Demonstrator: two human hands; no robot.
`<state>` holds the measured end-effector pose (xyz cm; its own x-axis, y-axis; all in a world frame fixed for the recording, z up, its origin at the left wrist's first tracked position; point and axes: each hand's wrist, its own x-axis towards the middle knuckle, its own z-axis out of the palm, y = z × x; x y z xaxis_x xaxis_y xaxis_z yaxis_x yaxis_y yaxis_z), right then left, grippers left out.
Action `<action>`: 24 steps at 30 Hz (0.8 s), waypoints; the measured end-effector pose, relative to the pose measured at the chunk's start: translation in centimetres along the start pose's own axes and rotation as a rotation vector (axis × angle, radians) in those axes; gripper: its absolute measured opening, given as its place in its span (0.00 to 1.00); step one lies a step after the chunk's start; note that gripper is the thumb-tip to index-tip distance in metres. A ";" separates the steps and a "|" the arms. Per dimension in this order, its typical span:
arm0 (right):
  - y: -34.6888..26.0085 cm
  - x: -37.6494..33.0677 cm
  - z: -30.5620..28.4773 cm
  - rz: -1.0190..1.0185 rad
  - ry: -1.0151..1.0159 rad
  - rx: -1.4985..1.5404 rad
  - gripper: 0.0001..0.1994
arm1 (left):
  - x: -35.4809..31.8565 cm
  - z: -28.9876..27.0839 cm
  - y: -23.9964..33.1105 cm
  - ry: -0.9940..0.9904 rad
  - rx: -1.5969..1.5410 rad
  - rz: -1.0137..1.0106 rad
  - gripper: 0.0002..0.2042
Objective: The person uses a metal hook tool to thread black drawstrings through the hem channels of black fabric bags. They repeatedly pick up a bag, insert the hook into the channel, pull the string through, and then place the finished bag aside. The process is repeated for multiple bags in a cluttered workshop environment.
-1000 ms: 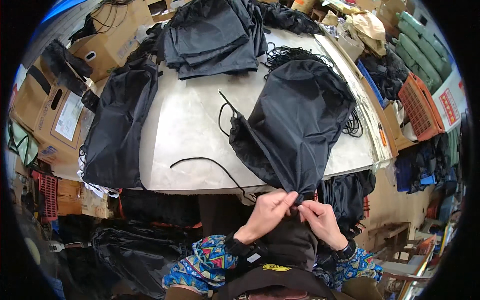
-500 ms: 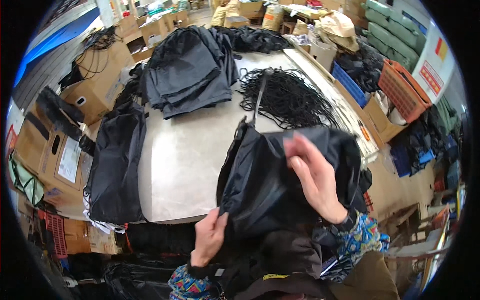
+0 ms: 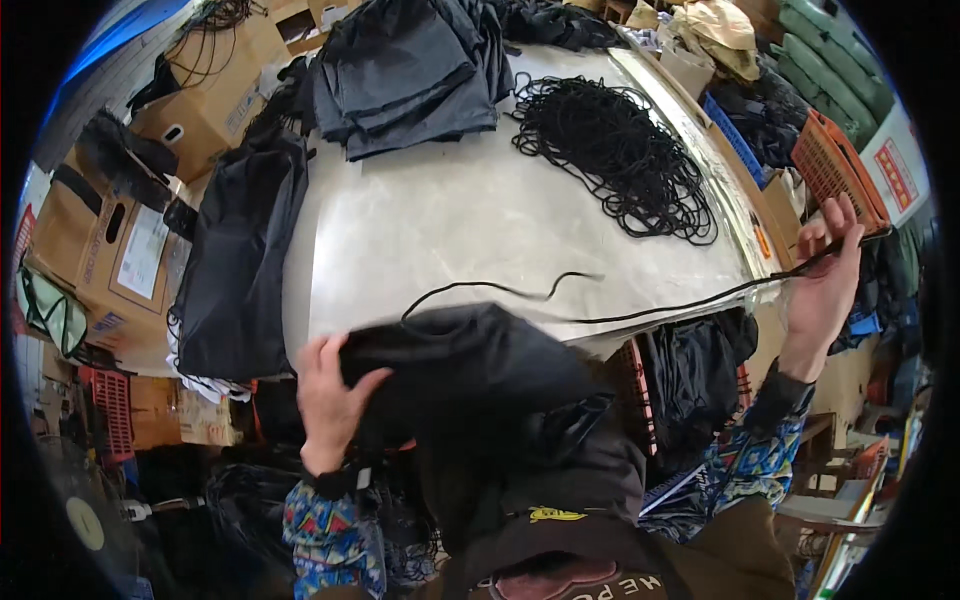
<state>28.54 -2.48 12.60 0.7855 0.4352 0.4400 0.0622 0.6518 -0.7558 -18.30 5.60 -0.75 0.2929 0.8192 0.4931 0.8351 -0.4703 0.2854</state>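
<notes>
My left hand [image 3: 325, 400] grips the top edge of a black fabric drawstring bag [image 3: 470, 380] held against my body at the table's near edge. My right hand [image 3: 825, 275] is raised out to the right and pinches a black cord [image 3: 690, 300] that runs taut from the bag's opening to my fingers. A second loose end of black cord [image 3: 500, 290] curls across the pale table top [image 3: 480, 210] just beyond the bag.
A tangled heap of black cords [image 3: 620, 150] lies at the table's far right. Folded black bags [image 3: 410, 70] are stacked at the far side, and another pile of black bags [image 3: 240, 260] hangs over the left edge. Cardboard boxes [image 3: 110, 240] stand left; an orange crate [image 3: 830, 170] stands right.
The bag has come off the table toward my body. My right hand has swung out to the right, drawing the cord taut. My left hand has shifted up onto the bag's edge.
</notes>
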 end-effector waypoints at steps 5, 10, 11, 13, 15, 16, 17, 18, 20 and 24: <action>-0.1 -3.6 2.6 -0.169 -0.207 -0.237 0.24 | 4.8 7.6 7.1 -0.099 -0.166 0.118 0.28; -0.7 -4.2 -0.6 -0.451 -0.421 -0.874 0.23 | 7.0 10.5 9.0 -0.158 -0.338 0.092 0.15; -0.3 -3.8 -2.0 -0.370 -0.479 -0.910 0.22 | 7.1 10.4 8.8 -0.280 -0.359 0.046 0.14; 0.2 -3.1 -3.9 -0.109 -0.485 -1.178 0.19 | 7.0 9.1 7.0 -0.177 -0.605 0.032 0.14; 2.4 -1.0 -7.4 0.014 -0.477 -1.198 0.18 | 7.3 5.8 4.7 -0.135 -0.762 -0.122 0.15; 3.2 0.2 -9.3 -0.005 -0.556 -1.146 0.18 | 7.4 4.0 3.2 -0.071 -0.859 -0.244 0.16; 3.8 1.3 -11.9 0.004 -0.597 -1.120 0.17 | 8.0 2.9 2.2 0.154 -0.892 -0.306 0.15; 4.1 2.4 -14.7 0.014 -0.631 -1.089 0.17 | 8.9 1.5 0.3 0.294 -1.053 -0.365 0.13; 5.5 4.0 -19.7 0.159 -0.511 -0.998 0.16 | 9.8 -2.1 -5.7 0.536 -0.694 -0.350 0.12; 8.5 3.7 -20.4 0.365 -0.035 -0.659 0.16 | 4.5 -10.8 -23.3 0.952 -0.493 -0.866 0.24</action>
<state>44.57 -8.03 -2.09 0.8076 0.5788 0.1131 0.1663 -0.0395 -0.9853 -41.47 16.69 3.72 -0.8267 0.4624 0.3206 0.2774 -0.1607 0.9472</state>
